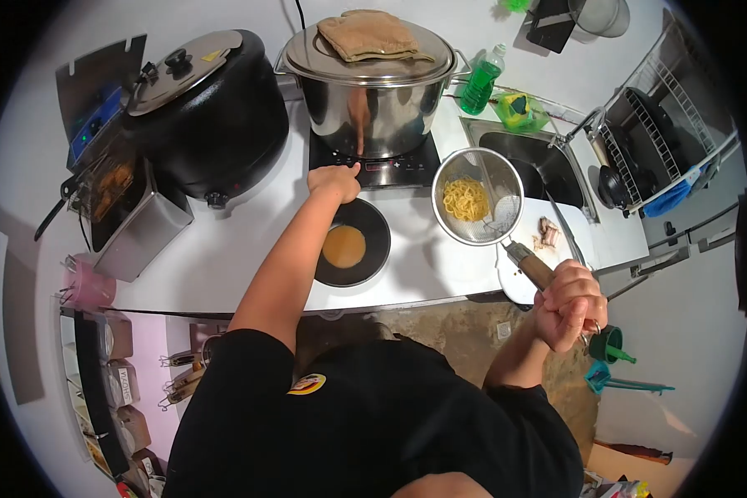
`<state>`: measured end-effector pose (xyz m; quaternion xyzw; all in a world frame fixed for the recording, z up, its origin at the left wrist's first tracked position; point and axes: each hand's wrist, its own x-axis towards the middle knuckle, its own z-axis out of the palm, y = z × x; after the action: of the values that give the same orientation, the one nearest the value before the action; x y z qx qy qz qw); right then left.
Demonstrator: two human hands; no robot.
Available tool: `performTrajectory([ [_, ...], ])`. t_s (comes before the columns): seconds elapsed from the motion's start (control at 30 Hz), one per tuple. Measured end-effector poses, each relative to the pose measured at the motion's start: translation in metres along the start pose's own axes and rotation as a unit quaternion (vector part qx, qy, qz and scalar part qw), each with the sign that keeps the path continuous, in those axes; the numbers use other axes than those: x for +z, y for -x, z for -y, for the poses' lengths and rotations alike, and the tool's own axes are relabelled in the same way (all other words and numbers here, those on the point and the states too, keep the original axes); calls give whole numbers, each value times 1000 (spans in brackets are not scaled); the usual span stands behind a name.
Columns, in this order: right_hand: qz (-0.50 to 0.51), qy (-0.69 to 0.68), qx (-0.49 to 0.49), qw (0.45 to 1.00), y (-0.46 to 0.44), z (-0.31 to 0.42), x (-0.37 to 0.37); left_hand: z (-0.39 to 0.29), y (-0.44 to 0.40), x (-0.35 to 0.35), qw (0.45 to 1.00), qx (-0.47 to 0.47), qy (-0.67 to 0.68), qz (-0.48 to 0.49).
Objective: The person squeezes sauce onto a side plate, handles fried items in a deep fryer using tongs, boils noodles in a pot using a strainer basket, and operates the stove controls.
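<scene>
My right hand is wrapped around the wooden handle of a mesh noodle strainer. A clump of yellow noodles lies in its basket, held above the counter. On the far side, my left hand reaches to the control panel of a black induction cooker, one finger stretched toward the touch keys; contact is hard to make out. A lidded steel stockpot stands on the cooker. Below my left wrist sits a black bowl holding brown broth.
A black soup warmer and a steel fryer occupy the left. A folded brown cloth rests on the stockpot lid. To the right are green dish soap, a sink, a dish rack, and a white board with meat pieces.
</scene>
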<state>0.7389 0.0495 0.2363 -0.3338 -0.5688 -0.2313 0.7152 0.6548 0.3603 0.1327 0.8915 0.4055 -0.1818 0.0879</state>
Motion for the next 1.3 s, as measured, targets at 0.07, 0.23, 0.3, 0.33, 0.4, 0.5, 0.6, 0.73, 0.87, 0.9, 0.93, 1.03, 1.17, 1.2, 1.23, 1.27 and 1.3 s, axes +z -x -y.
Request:
performTrajectory([
  [0.07,1,-8,-3,1000,0,3,1,3,1,-1,1000,-3,2,5],
  [0.23,-11,-31,-5,999,-5,10,5,4,-2,16,998,0,10,-68],
  [0.3,8,-27,1,1000,-5,10,5,2,-1,24,996,3,-4,-85],
  [0.33,23,-26,1,999,-6,8,6,2,0,21,996,3,-3,-84],
  [0.4,25,-34,-5,999,-5,8,7,4,2,16,996,30,-10,-86],
  [0.5,8,-42,1,999,-1,8,12,7,-12,19,995,33,-12,-91],
  [0.6,-16,-49,-1,999,6,7,19,3,-22,21,997,14,-12,-80],
  [0.73,-25,-33,13,999,12,5,32,2,-26,17,995,9,-24,-96],
  [0.87,3,0,18,1000,14,6,39,3,-20,12,996,-2,2,-85],
  [0.9,6,7,19,1000,14,6,39,3,-21,14,996,7,-4,-94],
  [0.93,9,14,21,1000,14,5,39,3,-23,15,995,17,-11,-102],
  [1.03,6,13,33,999,14,9,41,3,-25,18,995,14,4,-94],
  [1.17,-7,6,33,999,13,10,41,6,-31,27,994,4,6,-111],
  [1.2,-6,3,28,1000,12,9,41,7,-30,24,993,2,7,-117],
  [1.23,7,1,23,1000,14,11,39,7,-28,24,994,-3,11,-109],
  [1.27,22,-1,18,1000,15,12,37,4,-27,24,995,-6,15,-101],
  [1.3,20,0,18,1000,16,14,35,2,-22,19,996,-15,22,-90],
])
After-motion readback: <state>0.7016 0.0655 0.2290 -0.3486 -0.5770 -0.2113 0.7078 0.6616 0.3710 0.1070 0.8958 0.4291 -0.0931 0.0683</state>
